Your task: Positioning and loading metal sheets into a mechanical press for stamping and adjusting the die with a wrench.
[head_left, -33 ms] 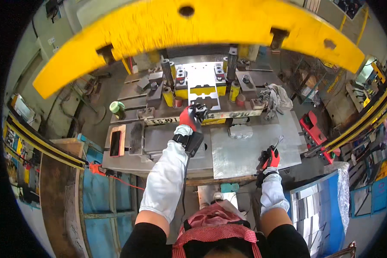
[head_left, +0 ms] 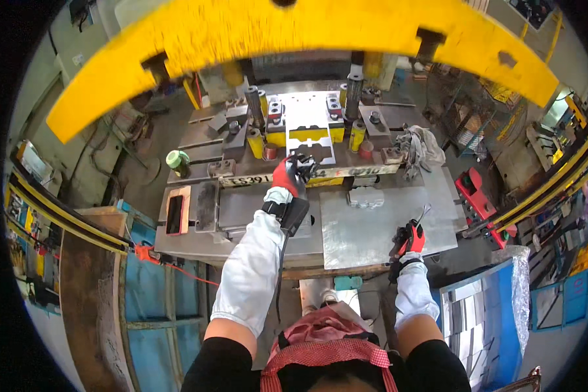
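Note:
A bright metal sheet (head_left: pixel 310 116) with shaped cut-outs lies across the press die, its near end reaching toward me. My left hand (head_left: pixel 293 175), in a red and black glove, is closed at the left corner of that near end; the fingertips partly hide the grip. The die block (head_left: pixel 276 138) has yellow sides, with dark guide posts (head_left: pixel 353 98) beside it. Over the right side of the bench, my right hand (head_left: pixel 409 239), gloved alike, is closed around a slim, shiny metal hand tool (head_left: pixel 425 212) pointing away from me. Its exact kind is unclear.
A thick yellow beam (head_left: pixel 294 29) spans the space above the die. On the bench are a flat metal plate (head_left: pixel 353 242), small stacked metal pieces (head_left: pixel 366 198), a phone (head_left: pixel 175 214), a green-lidded bottle (head_left: pixel 176 162) and grey rags (head_left: pixel 421 150). A red box (head_left: pixel 475 202) stands at the right.
The yellow beam sits slightly higher, and the view has shifted a little. Both hands stay nearly where they were, the left at the sheet's end and the right around the tool.

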### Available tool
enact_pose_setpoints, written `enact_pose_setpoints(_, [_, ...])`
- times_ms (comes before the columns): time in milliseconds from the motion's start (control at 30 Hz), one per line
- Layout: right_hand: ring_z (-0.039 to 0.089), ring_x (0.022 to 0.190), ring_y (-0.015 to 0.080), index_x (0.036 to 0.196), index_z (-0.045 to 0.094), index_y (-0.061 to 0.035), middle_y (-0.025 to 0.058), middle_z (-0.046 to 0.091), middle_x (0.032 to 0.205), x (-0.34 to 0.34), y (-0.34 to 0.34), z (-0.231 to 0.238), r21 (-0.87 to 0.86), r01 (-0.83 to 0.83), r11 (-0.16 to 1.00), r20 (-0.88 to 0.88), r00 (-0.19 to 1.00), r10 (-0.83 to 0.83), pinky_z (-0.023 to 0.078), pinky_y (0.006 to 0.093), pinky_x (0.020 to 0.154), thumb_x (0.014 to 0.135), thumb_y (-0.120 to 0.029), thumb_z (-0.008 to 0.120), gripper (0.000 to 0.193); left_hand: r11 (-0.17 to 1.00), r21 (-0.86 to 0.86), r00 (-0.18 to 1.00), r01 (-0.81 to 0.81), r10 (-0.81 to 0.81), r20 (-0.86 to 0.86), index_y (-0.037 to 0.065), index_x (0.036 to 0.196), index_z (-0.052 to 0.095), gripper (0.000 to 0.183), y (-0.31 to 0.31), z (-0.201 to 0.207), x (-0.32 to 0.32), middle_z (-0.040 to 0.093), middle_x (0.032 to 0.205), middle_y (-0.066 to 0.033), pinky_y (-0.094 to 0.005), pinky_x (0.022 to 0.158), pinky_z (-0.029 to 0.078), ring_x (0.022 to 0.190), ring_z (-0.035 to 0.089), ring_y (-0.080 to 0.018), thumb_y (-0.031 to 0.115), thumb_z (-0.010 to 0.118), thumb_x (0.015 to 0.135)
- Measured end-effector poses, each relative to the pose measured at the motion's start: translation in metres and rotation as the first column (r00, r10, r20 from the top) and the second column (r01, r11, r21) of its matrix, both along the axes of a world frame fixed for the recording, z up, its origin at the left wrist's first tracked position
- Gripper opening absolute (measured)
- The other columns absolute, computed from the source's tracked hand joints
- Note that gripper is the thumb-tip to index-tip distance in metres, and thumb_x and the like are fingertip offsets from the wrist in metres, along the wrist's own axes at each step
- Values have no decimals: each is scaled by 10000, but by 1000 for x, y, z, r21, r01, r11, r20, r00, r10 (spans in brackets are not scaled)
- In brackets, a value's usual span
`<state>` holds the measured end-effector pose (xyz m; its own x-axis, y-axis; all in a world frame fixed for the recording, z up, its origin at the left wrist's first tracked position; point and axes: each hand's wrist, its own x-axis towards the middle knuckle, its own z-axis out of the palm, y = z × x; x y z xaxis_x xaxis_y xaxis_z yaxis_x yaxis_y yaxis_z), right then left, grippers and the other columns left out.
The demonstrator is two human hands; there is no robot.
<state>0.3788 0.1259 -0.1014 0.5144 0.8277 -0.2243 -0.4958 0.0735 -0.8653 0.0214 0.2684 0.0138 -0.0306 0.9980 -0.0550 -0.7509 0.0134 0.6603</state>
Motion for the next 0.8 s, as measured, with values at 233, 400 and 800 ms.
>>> enact_pose_setpoints(233, [491,438,206,1045,493,-61,98,541,632,-5,3,1,-33,-75,997,-22,997,75,436,346,404,828,-199,584,273,1000,13,999,12,-12,-41,-8,1068,477,265,-17,23,-11,603,974,-196,-381,741,550,831,630,-288,203,410,921])
enact_pose_setpoints(400, [494,459,174,1017,512,-77,73,539,639,-8,3,17,-22,-177,984,40,983,178,429,307,411,837,-169,560,208,976,-208,978,61,-17,206,-30,1117,483,258,-35,25,-10,587,1000,-169,-352,800,530,885,608,-260,89,360,924])
enact_pose_setpoints(800, [495,546,68,993,588,-32,3,580,738,-161,165,194,102,-862,496,390,494,777,395,227,484,821,-161,592,215,969,-236,986,65,-26,165,33,1181,488,333,-78,2,8,590,1056,-112,-364,754,534,874,614,-235,230,384,934])
